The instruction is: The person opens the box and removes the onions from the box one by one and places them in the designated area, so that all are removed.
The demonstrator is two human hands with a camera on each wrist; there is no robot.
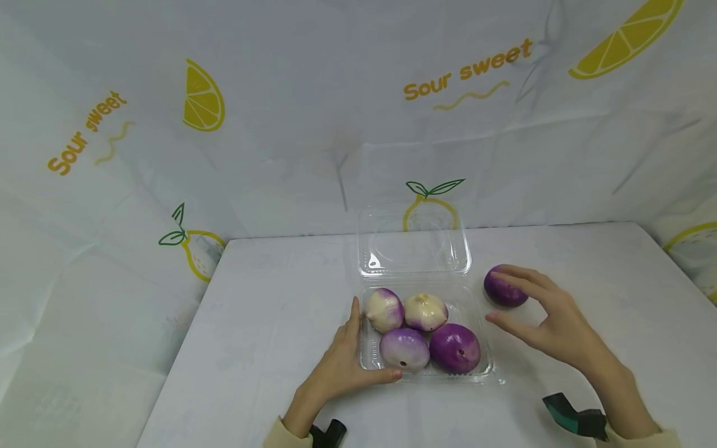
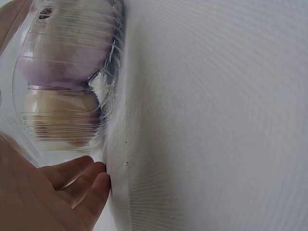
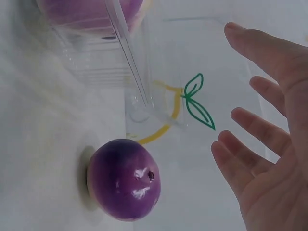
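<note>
A clear plastic clamshell container (image 1: 366, 361) stands on the table with its lid raised at the back. Inside lie several purple-and-white turnips, among them a deep purple turnip (image 1: 455, 348) at front right. My left hand (image 1: 344, 361) rests along the container's left side, its thumb stretched to the front rim; in the left wrist view the fingers lie low beside the plastic wall. To the right of the container sits a loose purple turnip (image 3: 124, 180). Around it my right hand (image 1: 551, 317) is spread, fingers above and thumb nearer me; the right wrist view shows them apart from it.
The table (image 1: 269, 298) is covered in white. Behind it hangs a white cloth (image 1: 291, 124) printed with lemons and lettering, and the raised clear lid (image 1: 414, 249) stands near it. Black straps (image 1: 577, 417) cross the wrists.
</note>
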